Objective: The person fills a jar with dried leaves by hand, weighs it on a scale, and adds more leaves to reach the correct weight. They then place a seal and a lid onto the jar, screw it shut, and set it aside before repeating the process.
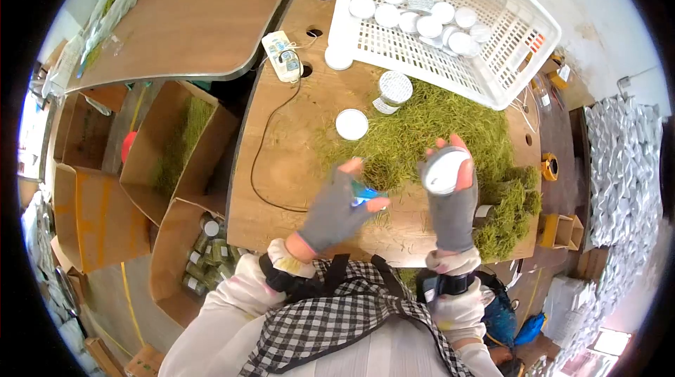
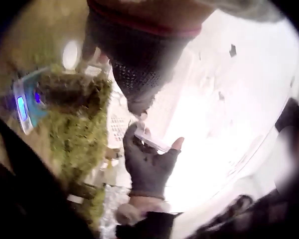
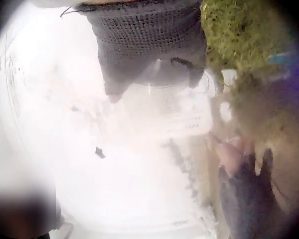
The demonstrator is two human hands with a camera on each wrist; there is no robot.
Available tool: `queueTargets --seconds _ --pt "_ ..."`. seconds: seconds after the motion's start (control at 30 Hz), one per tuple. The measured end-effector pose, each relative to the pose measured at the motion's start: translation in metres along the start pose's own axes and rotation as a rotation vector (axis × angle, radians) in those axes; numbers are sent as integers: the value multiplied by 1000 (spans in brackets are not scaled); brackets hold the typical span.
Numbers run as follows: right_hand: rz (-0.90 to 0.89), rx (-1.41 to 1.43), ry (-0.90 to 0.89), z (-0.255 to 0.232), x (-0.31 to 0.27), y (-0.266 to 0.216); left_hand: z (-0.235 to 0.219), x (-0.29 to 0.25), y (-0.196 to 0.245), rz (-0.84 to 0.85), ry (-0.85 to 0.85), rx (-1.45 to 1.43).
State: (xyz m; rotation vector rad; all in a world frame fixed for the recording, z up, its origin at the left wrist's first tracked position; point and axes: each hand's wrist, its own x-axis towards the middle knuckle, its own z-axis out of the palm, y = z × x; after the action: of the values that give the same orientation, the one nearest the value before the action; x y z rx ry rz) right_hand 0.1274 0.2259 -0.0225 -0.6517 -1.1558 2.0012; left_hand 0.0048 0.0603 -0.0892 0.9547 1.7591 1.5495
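Head view shows one wooden worktop bearing one white slatted crate and one spread of green dried grass. At least twelve white discs lie in the crate; they overlap, so the exact count cannot be told.

Two gloved hands reach over the worktop, fingertips bare. The right hand grasps one white round lid between thumb and fingers, just above the grass; whether a jar hangs beneath is unclear. Its flat face points up toward the head camera, tilted, and the oval it presents runs lower left to upper right. The left hand is released, fingers apart, beside one device with a blue-lit display.

One power strip lies at the worktop's far left. One labelled jar sits at the grass edge near the crate; two white round pieces lie left of it, apart from each other.
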Motion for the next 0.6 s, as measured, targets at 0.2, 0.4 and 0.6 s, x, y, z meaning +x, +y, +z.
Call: queueTargets --seconds 0.2,0.4,0.6 --pt "229 -75 216 -73 18 60 20 13 -36 317 187 587" --pt "277 -473 166 -43 19 65 24 26 -35 429 165 691" --pt "21 -845 -33 -29 35 88 24 28 -44 494 196 802"
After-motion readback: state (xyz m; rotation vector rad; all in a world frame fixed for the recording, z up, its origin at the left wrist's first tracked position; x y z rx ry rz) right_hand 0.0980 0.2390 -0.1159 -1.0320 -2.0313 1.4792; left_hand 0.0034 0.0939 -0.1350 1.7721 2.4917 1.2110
